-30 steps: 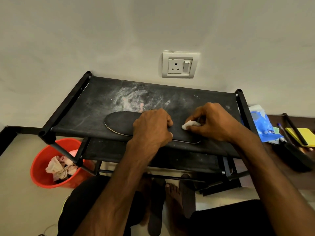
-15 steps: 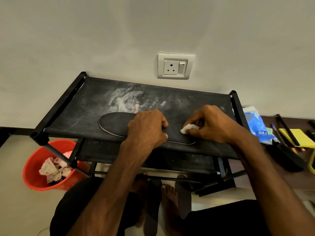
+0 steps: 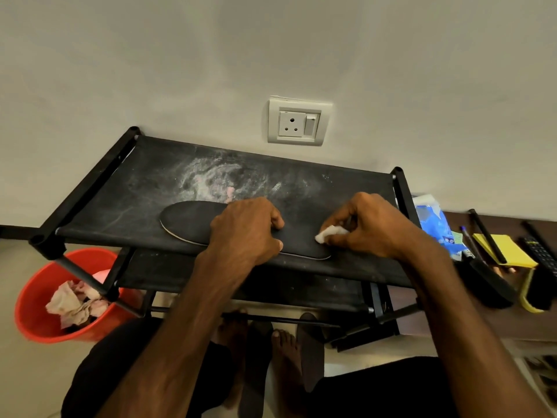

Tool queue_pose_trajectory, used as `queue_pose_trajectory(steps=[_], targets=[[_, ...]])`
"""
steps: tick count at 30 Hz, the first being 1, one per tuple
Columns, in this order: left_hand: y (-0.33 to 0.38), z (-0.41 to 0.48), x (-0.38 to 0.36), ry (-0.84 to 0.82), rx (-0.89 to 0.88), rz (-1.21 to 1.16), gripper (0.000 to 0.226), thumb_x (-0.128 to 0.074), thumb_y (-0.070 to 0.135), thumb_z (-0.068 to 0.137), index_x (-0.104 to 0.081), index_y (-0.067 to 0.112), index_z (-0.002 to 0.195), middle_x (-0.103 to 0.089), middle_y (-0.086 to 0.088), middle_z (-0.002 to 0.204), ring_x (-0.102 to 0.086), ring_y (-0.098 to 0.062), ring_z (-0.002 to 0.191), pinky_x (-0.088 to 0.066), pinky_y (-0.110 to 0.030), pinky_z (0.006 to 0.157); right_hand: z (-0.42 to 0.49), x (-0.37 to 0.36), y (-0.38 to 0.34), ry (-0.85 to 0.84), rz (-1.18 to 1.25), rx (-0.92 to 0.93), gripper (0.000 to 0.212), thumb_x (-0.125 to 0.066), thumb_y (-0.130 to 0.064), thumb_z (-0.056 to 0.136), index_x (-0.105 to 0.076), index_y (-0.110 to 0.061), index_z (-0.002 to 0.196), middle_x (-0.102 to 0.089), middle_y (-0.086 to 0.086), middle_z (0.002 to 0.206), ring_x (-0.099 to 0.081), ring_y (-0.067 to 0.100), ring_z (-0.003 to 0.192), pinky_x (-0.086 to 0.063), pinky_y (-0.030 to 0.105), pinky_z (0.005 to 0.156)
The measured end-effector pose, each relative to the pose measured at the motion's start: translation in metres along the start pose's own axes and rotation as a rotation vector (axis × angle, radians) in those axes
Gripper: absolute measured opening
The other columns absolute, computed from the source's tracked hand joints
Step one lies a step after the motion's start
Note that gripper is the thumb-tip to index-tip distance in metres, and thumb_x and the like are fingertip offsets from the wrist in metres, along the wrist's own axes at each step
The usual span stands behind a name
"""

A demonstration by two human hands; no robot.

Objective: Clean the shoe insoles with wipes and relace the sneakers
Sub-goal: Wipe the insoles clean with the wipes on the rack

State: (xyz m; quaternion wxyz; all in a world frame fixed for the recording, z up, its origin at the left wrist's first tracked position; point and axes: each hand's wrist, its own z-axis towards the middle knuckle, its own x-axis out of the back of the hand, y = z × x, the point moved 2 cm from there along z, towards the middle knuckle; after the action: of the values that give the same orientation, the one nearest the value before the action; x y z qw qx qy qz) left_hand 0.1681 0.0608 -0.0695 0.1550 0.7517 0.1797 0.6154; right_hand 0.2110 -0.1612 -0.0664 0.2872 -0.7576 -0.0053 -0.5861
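Observation:
A black shoe insole (image 3: 193, 220) lies flat along the front of a black fabric rack shelf (image 3: 144, 182). My left hand (image 3: 245, 229) holds the insole down at its middle, fingers curled over its far edge and thumb at the near edge. My right hand (image 3: 366, 226) pinches a small crumpled white wipe (image 3: 327, 233) and presses it on the insole's right end. No sneakers or laces are in view.
A red bucket (image 3: 33, 312) with used wipes stands at lower left under the rack. A blue wipes pack (image 3: 432, 223), pens, a yellow notepad (image 3: 506, 251), a black brush and a remote lie on a brown surface to the right. A wall socket (image 3: 297, 122) is above.
My right hand with the wipe has shifted slightly along the insole's right end. My left hand keeps its hold on the middle. The camera view drifted a little.

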Motion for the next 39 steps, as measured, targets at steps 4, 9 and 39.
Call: queue_pose_trajectory(steps=[4,9,39], targets=[[0.001,0.000,0.000,0.005,-0.002,0.008,0.034,-0.082,0.034,0.081,-0.070,0.039,0.112,-0.068,0.017,0.114,-0.061,-0.010,0.114,-0.052,-0.041,0.099,-0.011,0.007,0.003,-0.041,-0.086,-0.028,0.026,-0.074,-0.066,0.068,-0.078,-0.050,0.088,-0.073,-0.025,0.081,-0.067,-0.001,0.077,-0.060,0.036,0.074],[0.000,-0.003,0.002,0.011,0.003,0.013,0.034,-0.082,0.036,0.081,-0.070,0.040,0.112,-0.068,0.019,0.115,-0.061,-0.009,0.115,-0.052,-0.040,0.099,-0.005,0.005,0.000,0.244,0.054,-0.012,0.017,-0.076,-0.051,0.081,-0.079,-0.043,0.096,-0.074,-0.022,0.090,-0.068,0.000,0.083,-0.060,0.037,0.079],[0.001,-0.002,0.001,0.020,-0.006,0.021,0.032,-0.082,0.032,0.082,-0.071,0.037,0.111,-0.069,0.016,0.113,-0.061,-0.011,0.115,-0.050,-0.037,0.095,-0.007,-0.006,-0.011,0.018,-0.030,0.010,0.011,-0.079,-0.040,0.082,-0.081,-0.035,0.091,-0.072,-0.019,0.074,-0.066,-0.002,0.069,-0.052,0.023,0.062]])
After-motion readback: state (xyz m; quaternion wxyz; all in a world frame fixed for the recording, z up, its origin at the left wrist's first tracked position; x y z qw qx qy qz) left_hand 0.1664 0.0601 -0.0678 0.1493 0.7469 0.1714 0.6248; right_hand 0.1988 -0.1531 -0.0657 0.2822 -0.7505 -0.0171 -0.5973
